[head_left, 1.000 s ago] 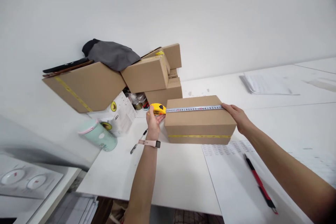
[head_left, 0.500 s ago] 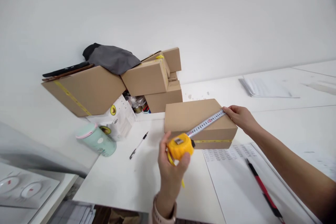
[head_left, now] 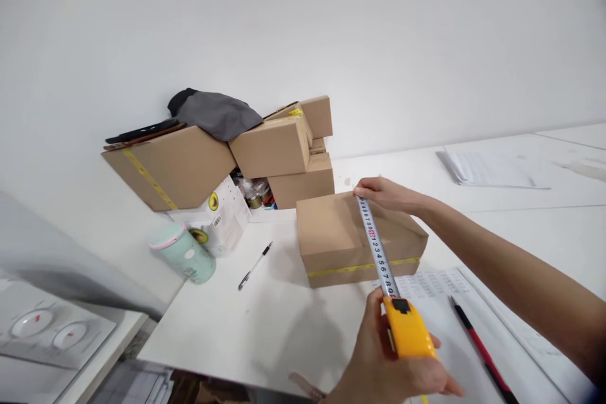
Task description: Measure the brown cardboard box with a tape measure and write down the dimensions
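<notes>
A brown cardboard box (head_left: pixel 331 237) with a yellow tape band lies on the white table. My left hand (head_left: pixel 392 363) grips a yellow tape measure (head_left: pixel 408 330) near the table's front edge. Its metal blade (head_left: pixel 375 246) runs from the case across the box top, front to back. My right hand (head_left: pixel 384 193) pinches the blade's end against the box's far top edge.
A pile of cardboard boxes (head_left: pixel 222 151) with a grey cloth (head_left: pixel 218 112) sits against the wall. A mint green tumbler (head_left: pixel 185 254), a white carton (head_left: pixel 222 214) and a black pen (head_left: pixel 254 266) lie left of the box. A printed sheet (head_left: pixel 426 303) with a red-black pen (head_left: pixel 480 346) lies right.
The tape went from lying along the box's length to crossing its width. My left hand pulled the case toward me; my right hand moved the blade's end to the far edge.
</notes>
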A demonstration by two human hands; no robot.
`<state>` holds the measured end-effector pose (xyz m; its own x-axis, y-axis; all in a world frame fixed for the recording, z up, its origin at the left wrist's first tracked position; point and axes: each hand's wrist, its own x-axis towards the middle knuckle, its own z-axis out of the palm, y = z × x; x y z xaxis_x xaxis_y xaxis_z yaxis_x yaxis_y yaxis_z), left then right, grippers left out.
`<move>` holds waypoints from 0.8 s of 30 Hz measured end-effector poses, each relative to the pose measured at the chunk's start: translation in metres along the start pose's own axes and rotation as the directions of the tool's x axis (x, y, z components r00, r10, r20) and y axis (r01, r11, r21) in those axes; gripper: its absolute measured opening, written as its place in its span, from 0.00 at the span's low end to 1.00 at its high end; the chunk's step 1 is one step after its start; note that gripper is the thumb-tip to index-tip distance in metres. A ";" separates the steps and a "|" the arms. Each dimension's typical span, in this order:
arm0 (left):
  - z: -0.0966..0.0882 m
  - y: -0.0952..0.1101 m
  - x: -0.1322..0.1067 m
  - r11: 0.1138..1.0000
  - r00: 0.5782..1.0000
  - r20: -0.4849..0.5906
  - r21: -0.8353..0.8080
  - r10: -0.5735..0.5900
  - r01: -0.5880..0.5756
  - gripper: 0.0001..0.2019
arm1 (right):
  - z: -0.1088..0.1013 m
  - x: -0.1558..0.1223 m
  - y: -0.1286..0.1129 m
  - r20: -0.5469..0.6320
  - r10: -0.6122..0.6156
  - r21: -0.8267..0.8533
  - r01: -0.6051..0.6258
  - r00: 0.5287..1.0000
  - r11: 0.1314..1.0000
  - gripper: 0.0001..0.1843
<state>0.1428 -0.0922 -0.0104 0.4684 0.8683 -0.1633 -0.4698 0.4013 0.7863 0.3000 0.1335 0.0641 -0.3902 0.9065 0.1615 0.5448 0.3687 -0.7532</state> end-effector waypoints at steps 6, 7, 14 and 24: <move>0.019 0.024 0.027 0.990 0.982 -0.130 0.038 0.139 -0.135 0.26 | 0.021 0.053 0.005 0.072 0.033 -0.064 -0.029 0.997 0.998 0.22; 0.019 0.029 0.032 0.988 0.978 -0.140 0.039 0.152 -0.148 0.25 | 0.023 0.060 0.011 0.067 0.063 -0.076 -0.057 0.996 0.995 0.23; 0.016 0.031 0.050 0.986 0.974 -0.155 -0.010 0.163 -0.167 0.27 | 0.036 0.082 0.041 0.003 0.085 -0.190 -0.083 0.996 0.978 0.21; 0.022 0.018 0.045 0.992 0.976 -0.181 0.005 0.123 -0.124 0.26 | 0.035 0.083 0.049 0.015 0.072 -0.275 -0.066 0.997 0.959 0.20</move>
<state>0.1716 -0.0517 0.0095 0.2633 0.9495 -0.1705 -0.5204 0.2886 0.8037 0.2677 0.2198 0.0182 -0.3608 0.9276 0.0969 0.7520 0.3508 -0.5580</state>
